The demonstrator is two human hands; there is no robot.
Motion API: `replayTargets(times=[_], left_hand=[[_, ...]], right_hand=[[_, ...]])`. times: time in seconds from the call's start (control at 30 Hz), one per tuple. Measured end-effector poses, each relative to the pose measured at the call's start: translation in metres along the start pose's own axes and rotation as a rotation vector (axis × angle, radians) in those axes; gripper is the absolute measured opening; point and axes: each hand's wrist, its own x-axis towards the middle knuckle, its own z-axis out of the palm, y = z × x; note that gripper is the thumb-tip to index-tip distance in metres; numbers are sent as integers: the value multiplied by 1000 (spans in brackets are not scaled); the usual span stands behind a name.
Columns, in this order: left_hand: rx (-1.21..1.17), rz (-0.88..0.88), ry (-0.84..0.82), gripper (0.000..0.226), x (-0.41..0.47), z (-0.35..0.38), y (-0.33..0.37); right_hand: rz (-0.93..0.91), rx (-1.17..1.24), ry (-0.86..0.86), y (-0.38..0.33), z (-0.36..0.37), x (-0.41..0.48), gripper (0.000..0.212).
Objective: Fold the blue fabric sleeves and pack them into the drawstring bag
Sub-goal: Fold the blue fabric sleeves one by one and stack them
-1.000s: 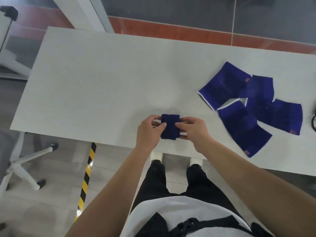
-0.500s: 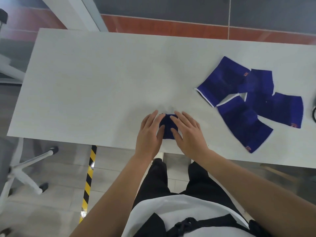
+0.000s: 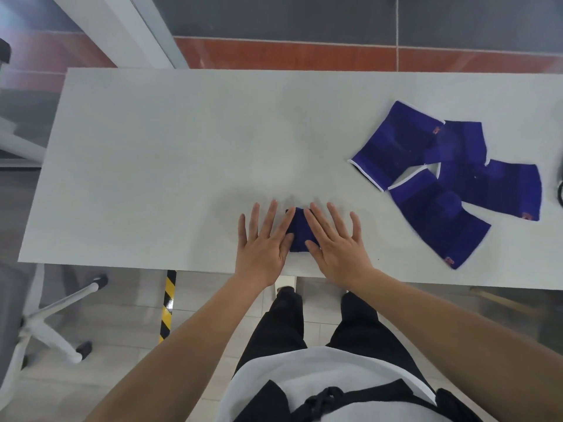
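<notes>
**Both hands pressed flat on a folded sleeve**

Both hands lie spread, palms down, fingers straight and fanned. The left hand (image 3: 262, 245) covers the left edge of the small folded dark-blue fabric sleeve (image 3: 300, 236), and the right hand (image 3: 335, 248) covers its right edge. The inner fingers and thumbs of both rest on the cloth, while the outer fingers lie on the tabletop beside it. Neither hand pinches or curls round anything. Only a narrow wedge of the folded sleeve shows between the hands.

That folded sleeve sits on the pale grey rectangular table (image 3: 167, 162), close to its near edge. Below the folded sleeve and to its left, a strip of yellow-and-black striped floor tape (image 3: 168, 303) runs under the table edge. Further left of it stands the white star-shaped base of a chair (image 3: 45, 315).

Right of the folded sleeve and a little further back, well apart from it, lies a loose group of four flat dark-blue fabric sleeves (image 3: 438, 220). They overlap one another, two show white hems, and small red marks sit at some corners.

Beyond the folded sleeve, past the table's far edge, a red-brown floor band (image 3: 304, 53) meets dark grey tiles.
</notes>
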Motion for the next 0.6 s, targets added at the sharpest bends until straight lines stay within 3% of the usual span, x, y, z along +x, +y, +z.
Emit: replayTargets(times=[0.37, 0.6], left_hand=[[-97, 69, -3, 56, 4, -16, 13], [-134, 159, 43, 63, 18, -50, 37]], right_hand=[[73, 160, 8, 5, -18, -9, 59], [217, 282, 164, 21, -47, -50, 65]])
